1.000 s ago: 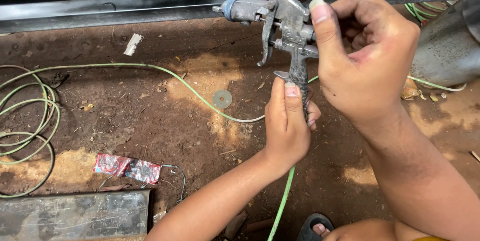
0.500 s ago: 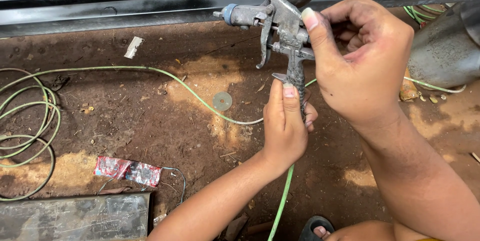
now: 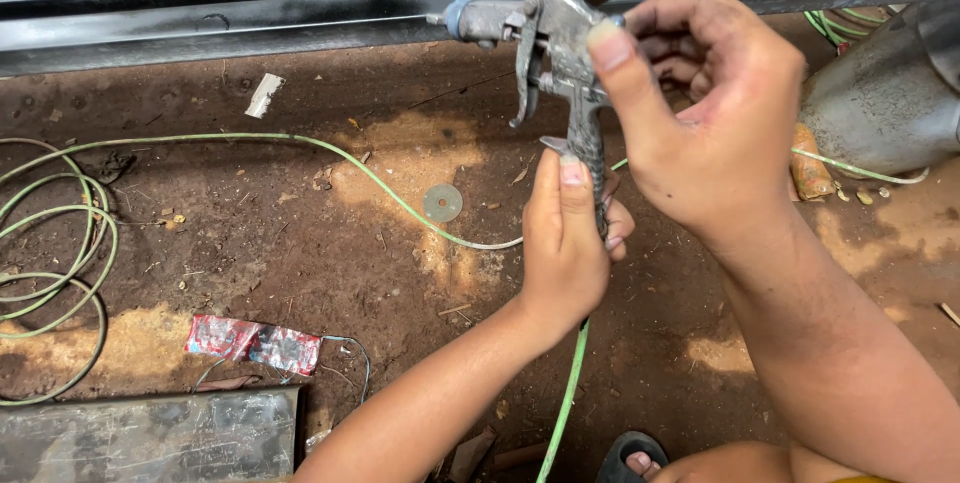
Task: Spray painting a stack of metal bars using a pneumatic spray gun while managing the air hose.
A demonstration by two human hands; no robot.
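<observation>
A worn grey metal spray gun (image 3: 545, 38) with a blue nozzle ring points left, its cup at the top edge. My left hand (image 3: 565, 243) grips the lower end of its handle, thumb up along the grip. My right hand (image 3: 700, 113) is closed around the back of the gun body, thumb pressed on its top. A green hose (image 3: 565, 393) runs down from under my left hand.
Bare reddish dirt ground with a coiled green hose (image 3: 60, 273) at left, a round metal washer (image 3: 442, 203), a red crumpled wrapper (image 3: 255, 343), a grey slab (image 3: 150, 438), a dark metal rail (image 3: 250, 3) along the top, a grey metal vessel (image 3: 885, 93) at right.
The spray gun and both hands have stayed almost in place; my right thumb has shifted slightly lower on the gun's top.
</observation>
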